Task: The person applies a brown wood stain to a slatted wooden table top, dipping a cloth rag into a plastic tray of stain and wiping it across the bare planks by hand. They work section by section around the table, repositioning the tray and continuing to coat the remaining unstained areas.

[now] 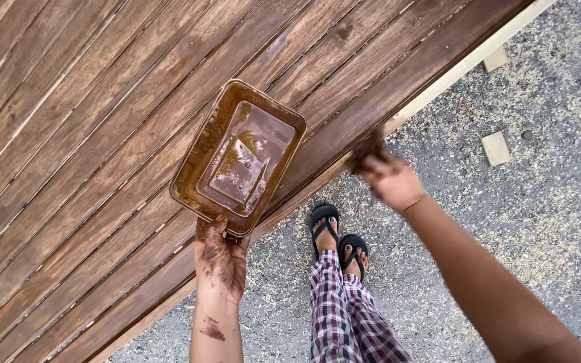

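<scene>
My left hand (220,257), smeared with brown stain, grips the near edge of a rectangular plastic tray (204,144) that holds a shallow pool of brown liquid. The tray hangs over a slatted wooden panel (75,134) stained dark brown. My right hand (393,181) is closed on a stain-soaked rag (367,152), blurred by motion, at the panel's edge to the right of the tray.
The panel's pale unstained side rail (465,62) runs diagonally toward the upper right. Below lies grey gravel ground strewn with sawdust (546,202). My feet in black sandals (339,235) and plaid trousers stand beside the panel. Two small wood blocks (495,148) lie on the ground.
</scene>
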A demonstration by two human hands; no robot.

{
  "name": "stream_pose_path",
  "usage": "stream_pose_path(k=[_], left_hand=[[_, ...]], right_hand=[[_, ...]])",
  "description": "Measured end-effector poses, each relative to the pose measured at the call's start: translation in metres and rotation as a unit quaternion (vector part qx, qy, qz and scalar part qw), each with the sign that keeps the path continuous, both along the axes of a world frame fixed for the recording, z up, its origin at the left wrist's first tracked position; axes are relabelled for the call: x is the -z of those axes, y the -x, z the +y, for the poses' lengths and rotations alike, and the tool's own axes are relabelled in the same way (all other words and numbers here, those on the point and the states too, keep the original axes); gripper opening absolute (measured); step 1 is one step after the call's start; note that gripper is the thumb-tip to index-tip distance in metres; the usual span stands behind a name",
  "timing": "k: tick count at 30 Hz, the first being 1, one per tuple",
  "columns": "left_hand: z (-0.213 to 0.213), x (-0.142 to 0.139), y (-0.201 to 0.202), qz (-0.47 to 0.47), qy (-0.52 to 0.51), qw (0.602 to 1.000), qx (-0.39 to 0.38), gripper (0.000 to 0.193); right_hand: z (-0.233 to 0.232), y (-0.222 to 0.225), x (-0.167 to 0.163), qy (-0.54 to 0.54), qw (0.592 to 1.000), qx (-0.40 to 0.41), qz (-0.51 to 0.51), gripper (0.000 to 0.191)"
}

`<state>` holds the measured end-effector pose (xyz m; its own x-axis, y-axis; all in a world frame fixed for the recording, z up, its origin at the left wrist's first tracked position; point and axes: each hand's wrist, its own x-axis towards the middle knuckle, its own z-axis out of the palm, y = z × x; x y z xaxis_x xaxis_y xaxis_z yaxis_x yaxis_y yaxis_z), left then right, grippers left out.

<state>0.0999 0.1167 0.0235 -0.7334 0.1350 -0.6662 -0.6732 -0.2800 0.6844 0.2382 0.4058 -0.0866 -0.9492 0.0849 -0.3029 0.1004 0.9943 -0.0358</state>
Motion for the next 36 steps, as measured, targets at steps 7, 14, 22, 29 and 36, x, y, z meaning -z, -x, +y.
stream_pose_path(k=[7, 14, 22, 29, 36], left_hand=[[0.023, 0.027, 0.005, -0.011, 0.023, 0.999, 0.024, 0.06], [0.056, 0.025, 0.029, -0.009, 0.004, 0.998, 0.054, 0.057], [0.083, 0.024, 0.054, -0.013, -0.011, 0.994, 0.109, 0.056], [0.108, 0.033, 0.05, -0.046, 0.042, 0.985, 0.164, 0.063], [0.144, 0.04, 0.046, -0.031, 0.013, 0.979, 0.199, 0.058]], right_hand=[[0.087, -0.005, -0.013, 0.102, 0.855, 0.384, 0.334, 0.027], [-0.083, 0.025, 0.001, 0.156, 0.928, 0.214, 0.264, 0.05], [0.042, 0.009, -0.012, 0.133, 0.93, 0.228, 0.257, 0.066], [0.191, 0.023, -0.031, 0.0, 0.832, 0.441, 0.336, 0.033], [0.037, 0.022, -0.021, 0.074, 0.875, 0.357, 0.319, 0.05]])
